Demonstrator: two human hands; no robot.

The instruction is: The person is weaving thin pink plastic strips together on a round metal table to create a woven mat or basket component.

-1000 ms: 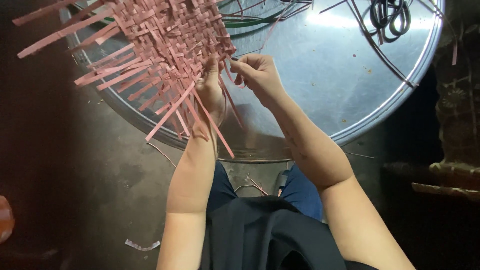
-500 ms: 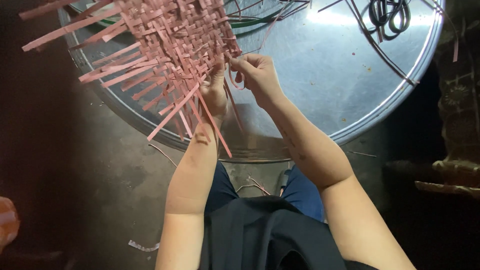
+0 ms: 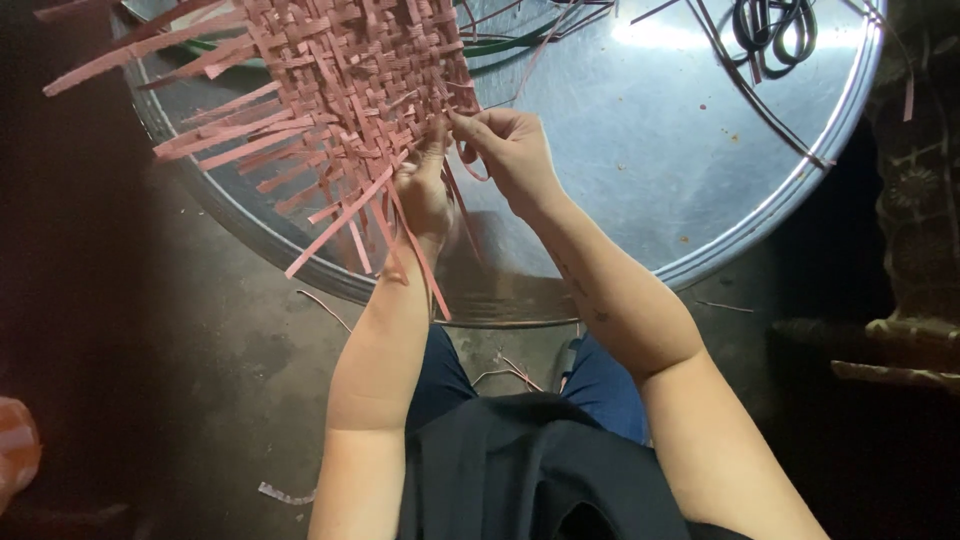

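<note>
the woven mat [image 3: 350,80] of pink strips lies on a round metal tray [image 3: 680,150], at its left side. the left hand [image 3: 425,195] sits under the mat's near edge, fingers closed around loose strip ends. the right hand [image 3: 510,150] pinches one pink strip [image 3: 468,170] between thumb and fingertips, right at the mat's corner. the middle of the mat looks tightly woven already; many loose ends [image 3: 250,150] stick out unwoven along the left and near edges, so the edging seems left to do. black scissors [image 3: 775,25] lie well apart at the tray's far side.
</note>
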